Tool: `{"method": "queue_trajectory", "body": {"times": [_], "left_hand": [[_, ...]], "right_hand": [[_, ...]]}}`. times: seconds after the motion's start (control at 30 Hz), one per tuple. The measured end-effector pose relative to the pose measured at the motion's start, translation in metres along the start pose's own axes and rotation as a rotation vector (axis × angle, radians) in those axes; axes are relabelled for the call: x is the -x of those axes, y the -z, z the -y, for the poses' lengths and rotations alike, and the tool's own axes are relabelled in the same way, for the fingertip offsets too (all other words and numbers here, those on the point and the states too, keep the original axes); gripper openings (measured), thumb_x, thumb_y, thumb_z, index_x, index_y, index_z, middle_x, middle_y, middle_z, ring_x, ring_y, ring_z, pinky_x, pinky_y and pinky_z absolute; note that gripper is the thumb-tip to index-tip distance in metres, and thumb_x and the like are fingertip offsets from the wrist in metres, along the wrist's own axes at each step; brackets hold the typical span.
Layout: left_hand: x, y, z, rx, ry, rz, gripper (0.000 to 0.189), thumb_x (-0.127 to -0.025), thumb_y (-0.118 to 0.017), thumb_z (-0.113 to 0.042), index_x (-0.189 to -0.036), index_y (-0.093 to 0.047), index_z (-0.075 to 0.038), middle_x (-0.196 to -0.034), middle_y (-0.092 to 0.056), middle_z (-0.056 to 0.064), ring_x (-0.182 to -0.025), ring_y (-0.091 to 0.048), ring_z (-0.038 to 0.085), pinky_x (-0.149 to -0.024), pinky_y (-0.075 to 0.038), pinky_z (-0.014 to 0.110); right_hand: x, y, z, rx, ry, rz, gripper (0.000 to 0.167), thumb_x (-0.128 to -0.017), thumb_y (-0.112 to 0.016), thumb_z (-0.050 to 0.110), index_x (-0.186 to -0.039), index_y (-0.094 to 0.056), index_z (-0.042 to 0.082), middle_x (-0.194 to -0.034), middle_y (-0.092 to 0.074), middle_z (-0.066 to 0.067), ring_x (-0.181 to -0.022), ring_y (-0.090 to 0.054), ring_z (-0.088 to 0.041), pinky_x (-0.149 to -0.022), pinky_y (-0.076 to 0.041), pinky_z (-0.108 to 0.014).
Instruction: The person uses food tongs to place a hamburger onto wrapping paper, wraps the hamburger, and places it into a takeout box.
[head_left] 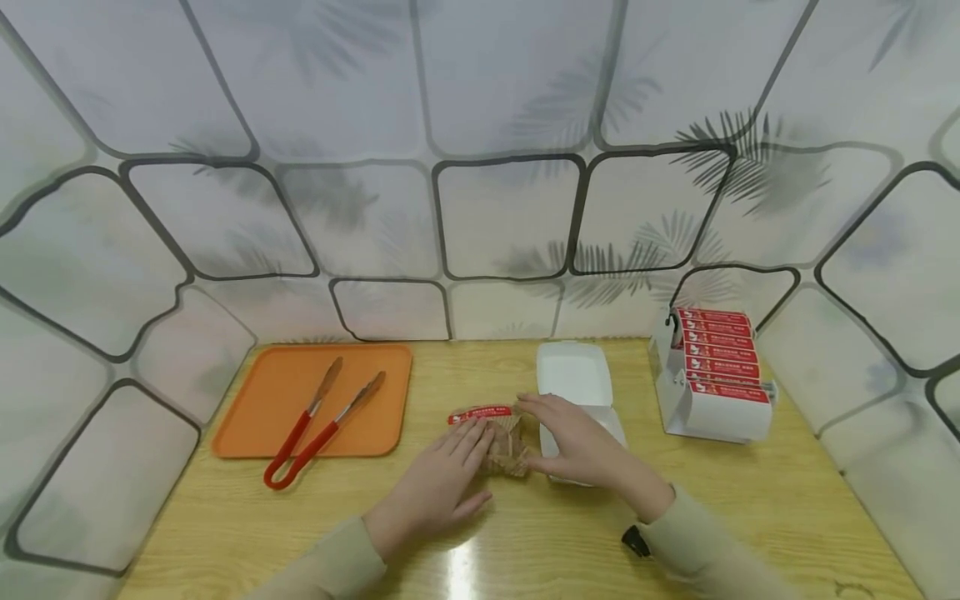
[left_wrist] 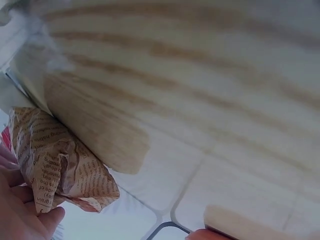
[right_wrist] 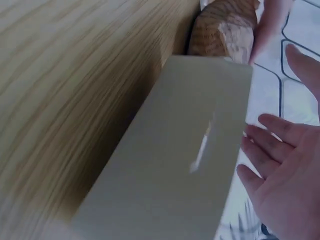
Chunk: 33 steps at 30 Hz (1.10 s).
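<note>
A bundle wrapped in brown printed paper [head_left: 508,450] lies on the table, with a red-and-white label strip [head_left: 480,412] along its far edge. My left hand [head_left: 442,475] rests on the bundle with its fingers laid straight over the paper, thumb held apart. The left wrist view shows the crumpled paper [left_wrist: 65,160] close beside the fingers. Over the white lidded takeaway box [head_left: 573,375] reaches my right hand [head_left: 581,442], fingers extended and holding nothing, its thumb close to the bundle's right side. In the right wrist view, the box wall [right_wrist: 170,150] hides part of the bundle [right_wrist: 222,30].
On the left, tongs with red handles [head_left: 322,443] lie across an orange tray [head_left: 255,383], handle end past its near edge. At the back right stands a white holder [head_left: 727,408] with several red label strips [head_left: 716,337]. A patterned wall [head_left: 510,217] borders the table.
</note>
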<state>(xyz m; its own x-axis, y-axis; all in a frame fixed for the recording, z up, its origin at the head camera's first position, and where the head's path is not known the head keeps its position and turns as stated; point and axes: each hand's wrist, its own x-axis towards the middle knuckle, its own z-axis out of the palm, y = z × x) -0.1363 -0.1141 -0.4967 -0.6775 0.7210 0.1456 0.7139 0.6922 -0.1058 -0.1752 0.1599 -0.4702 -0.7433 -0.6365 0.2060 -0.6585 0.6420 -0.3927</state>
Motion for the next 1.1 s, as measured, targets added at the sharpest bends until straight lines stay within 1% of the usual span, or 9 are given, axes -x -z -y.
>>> {"method": "queue_trajectory", "body": {"times": [0.1,0.17,0.33,0.43,0.57,0.67,0.87,0.93,1.1], "left_hand": [[-0.001,0.003,0.001,0.012,0.0,-0.003,0.077,-0.106,-0.055,-0.055,-0.16,-0.043,-0.001,-0.166,-0.046,0.017,-0.155,-0.045,0.032,-0.13,-0.039,0.043],[-0.001,0.004,0.002,0.025,-0.002,-0.004,0.075,-0.107,-0.055,-0.053,-0.16,-0.043,-0.002,-0.166,-0.047,0.017,-0.155,-0.046,0.031,-0.13,-0.039,0.043],[-0.003,0.004,0.009,0.07,-0.006,-0.018,0.074,-0.107,-0.056,-0.048,-0.16,-0.041,0.002,-0.167,-0.044,0.018,-0.156,-0.043,0.033,-0.13,-0.038,0.044],[-0.004,0.003,0.016,0.128,0.042,-0.018,0.077,-0.107,-0.057,-0.047,-0.161,-0.038,0.005,-0.169,-0.039,0.022,-0.158,-0.039,0.037,-0.131,-0.036,0.048],[-0.004,0.001,0.028,0.225,0.16,0.03,0.084,-0.107,-0.058,-0.05,-0.162,-0.033,0.007,-0.17,-0.033,0.027,-0.159,-0.034,0.04,-0.131,-0.034,0.052],[-0.003,-0.001,0.034,0.293,0.22,0.068,0.085,-0.106,-0.06,-0.05,-0.162,-0.033,0.008,-0.168,-0.037,0.028,-0.156,-0.039,0.041,-0.13,-0.036,0.054],[-0.006,-0.006,0.038,0.43,0.248,0.047,0.081,-0.101,-0.072,-0.042,-0.157,-0.042,0.006,-0.151,-0.059,0.027,-0.137,-0.061,0.042,-0.118,-0.051,0.053],[-0.008,-0.008,0.039,0.477,0.258,0.042,0.079,-0.098,-0.077,-0.038,-0.156,-0.045,0.006,-0.148,-0.062,0.026,-0.135,-0.064,0.041,-0.116,-0.053,0.053],[-0.013,-0.009,0.04,0.634,0.32,0.044,0.078,-0.093,-0.084,-0.03,-0.152,-0.05,0.006,-0.146,-0.063,0.026,-0.135,-0.063,0.042,-0.116,-0.052,0.056]], "right_hand": [[-0.008,-0.008,0.003,0.02,-0.017,0.058,0.097,-0.087,-0.087,0.044,-0.16,-0.042,-0.002,-0.168,-0.041,-0.02,-0.156,-0.041,-0.039,-0.131,-0.033,-0.057],[-0.012,-0.012,0.004,0.044,-0.027,0.088,0.104,-0.086,-0.088,0.046,-0.162,-0.038,-0.003,-0.17,-0.037,-0.021,-0.158,-0.037,-0.039,-0.133,-0.029,-0.057],[-0.017,-0.018,0.004,0.068,-0.026,0.127,0.1,-0.087,-0.087,0.043,-0.16,-0.039,-0.006,-0.168,-0.037,-0.026,-0.157,-0.037,-0.044,-0.131,-0.029,-0.061],[-0.019,-0.019,0.004,0.061,-0.029,0.142,0.095,-0.088,-0.086,0.042,-0.158,-0.043,-0.005,-0.166,-0.041,-0.027,-0.155,-0.041,-0.044,-0.131,-0.029,-0.062],[-0.021,-0.02,0.004,0.046,-0.069,0.17,0.094,-0.088,-0.086,0.043,-0.159,-0.043,-0.002,-0.166,-0.042,-0.024,-0.153,-0.044,-0.042,-0.129,-0.035,-0.06],[-0.022,-0.022,0.005,0.023,-0.104,0.19,0.097,-0.088,-0.087,0.042,-0.16,-0.041,-0.003,-0.167,-0.041,-0.024,-0.152,-0.045,-0.043,-0.127,-0.038,-0.059],[-0.023,-0.024,0.005,0.031,-0.125,0.204,0.102,-0.086,-0.09,0.039,-0.159,-0.038,-0.01,-0.165,-0.041,-0.029,-0.152,-0.045,-0.044,-0.127,-0.039,-0.057],[-0.024,-0.025,0.006,0.035,-0.128,0.203,0.103,-0.085,-0.091,0.039,-0.158,-0.039,-0.01,-0.163,-0.045,-0.028,-0.15,-0.048,-0.043,-0.126,-0.041,-0.056],[-0.027,-0.027,0.007,0.045,-0.111,0.184,0.103,-0.081,-0.095,0.036,-0.156,-0.042,-0.012,-0.152,-0.058,-0.025,-0.14,-0.059,-0.04,-0.12,-0.049,-0.053]]}}
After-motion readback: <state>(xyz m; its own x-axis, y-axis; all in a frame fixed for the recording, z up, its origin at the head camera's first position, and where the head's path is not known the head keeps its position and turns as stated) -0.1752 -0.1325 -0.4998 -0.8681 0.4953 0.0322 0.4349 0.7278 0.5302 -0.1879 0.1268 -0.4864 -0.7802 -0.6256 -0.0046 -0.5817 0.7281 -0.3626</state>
